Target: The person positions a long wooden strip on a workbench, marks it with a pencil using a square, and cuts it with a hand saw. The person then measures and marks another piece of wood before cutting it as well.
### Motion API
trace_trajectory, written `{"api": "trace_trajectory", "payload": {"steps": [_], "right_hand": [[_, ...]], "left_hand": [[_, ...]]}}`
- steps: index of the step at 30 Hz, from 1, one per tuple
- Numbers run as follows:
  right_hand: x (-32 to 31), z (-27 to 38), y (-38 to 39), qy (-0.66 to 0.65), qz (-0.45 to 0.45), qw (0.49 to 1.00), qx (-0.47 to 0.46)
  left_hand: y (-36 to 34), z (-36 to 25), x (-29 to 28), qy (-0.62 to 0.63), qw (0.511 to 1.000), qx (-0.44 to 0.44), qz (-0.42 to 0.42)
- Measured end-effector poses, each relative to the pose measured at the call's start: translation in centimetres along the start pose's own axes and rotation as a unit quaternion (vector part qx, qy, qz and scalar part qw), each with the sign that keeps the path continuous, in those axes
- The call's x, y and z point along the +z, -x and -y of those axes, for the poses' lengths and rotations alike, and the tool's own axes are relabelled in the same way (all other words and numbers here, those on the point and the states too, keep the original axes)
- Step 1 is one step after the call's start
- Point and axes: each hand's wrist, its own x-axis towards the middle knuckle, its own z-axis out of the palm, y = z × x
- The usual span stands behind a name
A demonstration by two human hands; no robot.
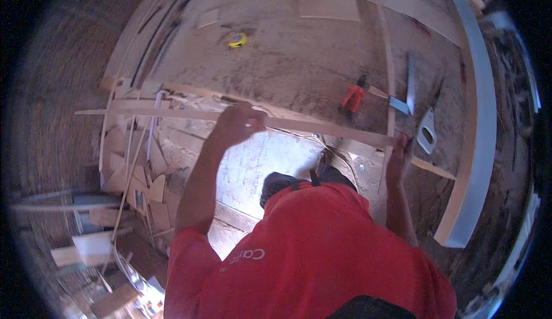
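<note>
A long, thin wooden strip (322,127) stretches across the front of the workbench (287,60), its far left end out past the bench corner. My left hand (237,126) is closed round the strip near its middle. At the strip's right end my right hand (398,153) grips it; the fingers there are partly blurred. Near the right hand lie a handsaw with a white handle (426,132) and a try square (409,89) with a metal blade. Pliers with red handles (352,97) rest on the bench beyond the strip.
A yellow tape measure (237,39) and flat board pieces (329,4) sit farther back on the bench. Along the right side runs a thick pale beam (474,118). Wood offcuts (150,189) crowd the lower left, and a light-coloured sheet (259,166) lies below the bench edge.
</note>
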Motion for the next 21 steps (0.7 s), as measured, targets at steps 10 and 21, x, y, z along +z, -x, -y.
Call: {"api": "trace_trajectory", "payload": {"steps": [10, 21], "right_hand": [[4.1, 0.1, -7.8, -0.045, -0.114, 0.992, -0.028], [2.3, -1.7, -15.1, 0.294, -0.140, 0.926, 0.189]], "left_hand": [[-17.3, 6.8, 1.3, 0.009, 0.992, -0.012, 0.125], [-23.6, 8.6, 5.8, -0.045, 0.990, 0.104, 0.079]]}}
